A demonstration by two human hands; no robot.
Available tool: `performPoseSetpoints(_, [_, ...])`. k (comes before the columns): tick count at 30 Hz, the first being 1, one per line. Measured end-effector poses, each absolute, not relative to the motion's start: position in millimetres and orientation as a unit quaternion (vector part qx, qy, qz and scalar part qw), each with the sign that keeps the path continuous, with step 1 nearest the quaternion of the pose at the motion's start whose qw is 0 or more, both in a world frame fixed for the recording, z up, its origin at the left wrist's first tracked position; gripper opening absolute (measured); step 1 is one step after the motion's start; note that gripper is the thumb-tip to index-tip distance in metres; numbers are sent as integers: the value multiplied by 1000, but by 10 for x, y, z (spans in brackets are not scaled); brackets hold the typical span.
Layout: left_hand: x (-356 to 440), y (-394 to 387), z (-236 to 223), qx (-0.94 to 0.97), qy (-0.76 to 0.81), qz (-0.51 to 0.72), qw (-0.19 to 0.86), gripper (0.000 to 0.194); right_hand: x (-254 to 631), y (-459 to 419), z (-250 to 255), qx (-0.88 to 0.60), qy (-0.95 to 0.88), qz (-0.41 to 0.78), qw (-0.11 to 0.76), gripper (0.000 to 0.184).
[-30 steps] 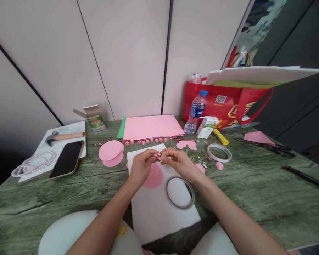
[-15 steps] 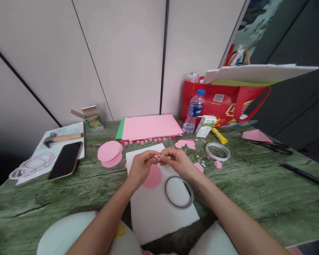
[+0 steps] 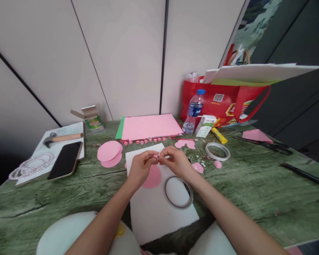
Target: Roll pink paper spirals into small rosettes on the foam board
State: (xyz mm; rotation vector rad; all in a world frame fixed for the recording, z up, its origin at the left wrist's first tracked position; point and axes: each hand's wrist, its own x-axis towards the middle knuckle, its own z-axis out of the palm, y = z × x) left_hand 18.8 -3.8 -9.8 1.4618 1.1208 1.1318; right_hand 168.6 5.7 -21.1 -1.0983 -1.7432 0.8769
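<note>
A small pink paper piece (image 3: pixel 156 157) is pinched between my two hands, above the far part of a white sheet (image 3: pixel 154 219). My left hand (image 3: pixel 141 165) has thumb and forefinger closed on its left side; my right hand (image 3: pixel 177 162) has its fingertips drawn together at the other side, though I can't tell how firmly they grip. Below my left fingers, a larger pink paper disc (image 3: pixel 152 179) lies flat on the sheet, and a grey tape ring (image 3: pixel 181 207) sits across the sheet's right edge. Just beyond the sheet's far edge runs a row of small pink paper pieces (image 3: pixel 141 142), with a red pencil (image 3: pixel 184 139) at its right end. Off the sheet's far left corner I have overlapping pink circles (image 3: pixel 108 151); off its right edge lies a white tape roll (image 3: pixel 220 159). Stacked pink sheets (image 3: pixel 151 126) are near the far edge of the green wood-grain table (image 3: pixel 255 198). Towards the table's left edge, a white board (image 3: pixel 66 128) carries a hammer (image 3: pixel 69 137), beads (image 3: pixel 21 173) and part of a phone (image 3: pixel 65 160). At the far right, a water bottle (image 3: pixel 194 112) and a small carton (image 3: pixel 206 126) stand before a red bag (image 3: pixel 223 106), with a yellow glue stick (image 3: pixel 219 135) beside the carton. Black-handled scissors (image 3: pixel 280 148) lie nearer the right edge.
</note>
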Motion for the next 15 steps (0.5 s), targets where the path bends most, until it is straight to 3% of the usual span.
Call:
performPoseSetpoints(4, [205, -48, -108, 567, 455, 486, 485, 17, 1636, 20, -192, -459, -677, 326, 473, 13])
performPoseSetpoints(15, [197, -94, -64, 651, 469, 493, 334, 21, 1611, 49, -206, -417, -516, 523, 535, 36])
